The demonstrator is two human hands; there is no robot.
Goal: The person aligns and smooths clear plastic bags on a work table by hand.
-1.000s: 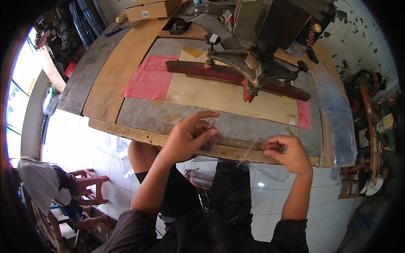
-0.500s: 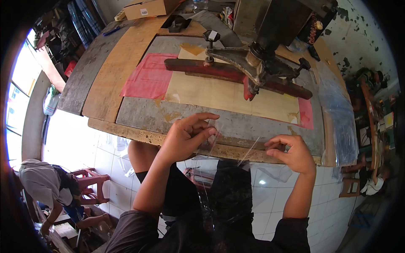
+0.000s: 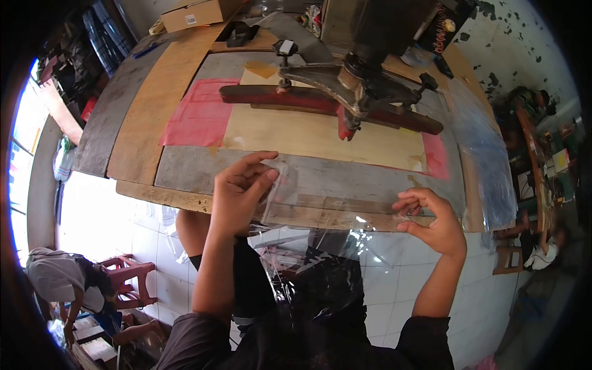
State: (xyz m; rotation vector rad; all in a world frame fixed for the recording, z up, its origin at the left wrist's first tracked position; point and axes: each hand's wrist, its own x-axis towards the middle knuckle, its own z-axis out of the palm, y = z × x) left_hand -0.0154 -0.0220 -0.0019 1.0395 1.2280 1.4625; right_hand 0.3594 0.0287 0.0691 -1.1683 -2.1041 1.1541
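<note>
A clear plastic sheet point(image 3: 336, 242) hangs stretched between my hands, in front of the bench edge and over my lap. My left hand point(image 3: 242, 191) pinches its left edge between thumb and fingers, just above the near rim of the bench. At the other side my right hand point(image 3: 435, 223) has its thumb and fingers closed on the sheet's right edge. Beyond the hands a press head with a long red-and-black bar point(image 3: 327, 110) stands over a cream sheet point(image 3: 290, 137) flanked by pink pieces point(image 3: 198, 111). The sheet's lower edge is hard to make out.
On the bench's right side lies a stack of clear plastic sheets point(image 3: 484, 160). A cardboard box point(image 3: 191, 16) sits at the back left. Another person point(image 3: 58, 280) bends near a red stool point(image 3: 131, 280) at lower left; more people are at far right.
My hands have moved apart, the left one leftward, and the plastic sheet is spread wider between them. The right hand's fingers have come onto the sheet's edge. The view has shifted slightly.
</note>
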